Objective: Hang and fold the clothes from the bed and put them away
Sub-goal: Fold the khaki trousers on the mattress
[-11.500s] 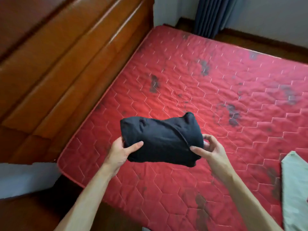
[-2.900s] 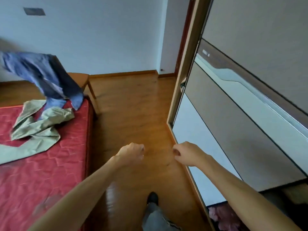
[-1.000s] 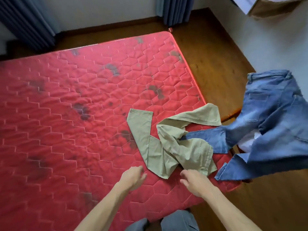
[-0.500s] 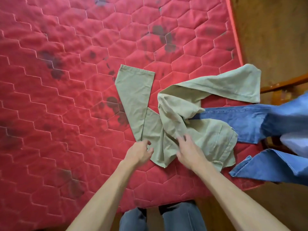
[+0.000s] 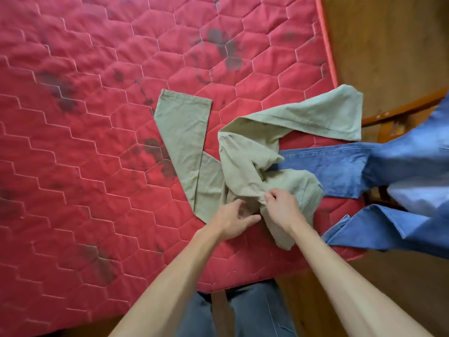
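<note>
Presently a ridge of cloth is pinched between the thumb and curled fingers [image 5: 267, 197] of the right hand [image 5: 283, 209], at the bunched upper part of the khaki trousers [image 5: 245, 166], which are heaped by the near right corner of the red mattress [image 5: 97, 117]. The left hand [image 5: 229, 220] is set just beside it, fingers half curled at the trousers' near edge; whether cloth is held there cannot be told. For a clean fold, the waistband is best found and gripped at both sides before lifting, so that the two legs, splayed far left and far right, are shaken straight. Care is needed where the blue jeans [image 5: 328, 166] are overlapped by the khaki cloth, lest they be dragged along.
</note>
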The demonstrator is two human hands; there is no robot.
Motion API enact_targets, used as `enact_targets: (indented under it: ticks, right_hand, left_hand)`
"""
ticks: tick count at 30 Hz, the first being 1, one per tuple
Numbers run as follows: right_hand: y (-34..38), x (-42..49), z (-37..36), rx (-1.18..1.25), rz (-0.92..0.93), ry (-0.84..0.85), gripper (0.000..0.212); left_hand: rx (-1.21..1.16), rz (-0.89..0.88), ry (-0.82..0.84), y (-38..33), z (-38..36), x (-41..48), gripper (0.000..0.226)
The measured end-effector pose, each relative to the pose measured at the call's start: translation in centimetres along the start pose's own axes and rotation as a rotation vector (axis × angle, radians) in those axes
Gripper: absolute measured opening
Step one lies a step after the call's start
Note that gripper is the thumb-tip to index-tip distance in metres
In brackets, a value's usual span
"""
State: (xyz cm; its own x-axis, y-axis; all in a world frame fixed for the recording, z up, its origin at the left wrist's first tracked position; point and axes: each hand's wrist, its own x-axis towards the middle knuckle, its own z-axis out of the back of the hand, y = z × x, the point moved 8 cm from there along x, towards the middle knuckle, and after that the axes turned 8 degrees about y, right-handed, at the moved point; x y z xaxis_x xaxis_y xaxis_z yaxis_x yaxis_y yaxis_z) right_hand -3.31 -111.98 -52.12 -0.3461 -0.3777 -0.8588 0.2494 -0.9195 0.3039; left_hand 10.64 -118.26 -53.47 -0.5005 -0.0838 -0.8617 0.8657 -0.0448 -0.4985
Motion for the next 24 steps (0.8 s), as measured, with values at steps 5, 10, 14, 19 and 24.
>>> enact_targets:
  ticks: [5,10,14,19,24]
  right_hand:
    - [4.6,-5.7,2.5,0.388,0.082,0.108,0.041]
    - [12.1,-13.3,4.4,0.696,0.292,0.195,0.033]
    - [15.6,-20.6,8.9,0.792,0.487,0.096,0.046]
    - [15.8,-30.4,13.0,0.603,0.764,-0.251,0.065]
    - [15.7,-38.4,13.0,0.173,0.880,-0.572,0.053]
  left_hand:
    - [-0.179,-0.093,0.021,-5.4,1.1,-6.3,0.045]
    - [-0.341,-0.300,-0.104,-9.1,5.2,-13.3,0.007]
    - [-0.676,-0.376,-0.113,-12.5,9.1,-20.1,0.015]
    - [-1.065,-0.361,-0.070,-15.6,11.7,-28.6,0.048]
    - [-1.123,-0.577,-0.071,-18.3,13.7,-37.7,0.022]
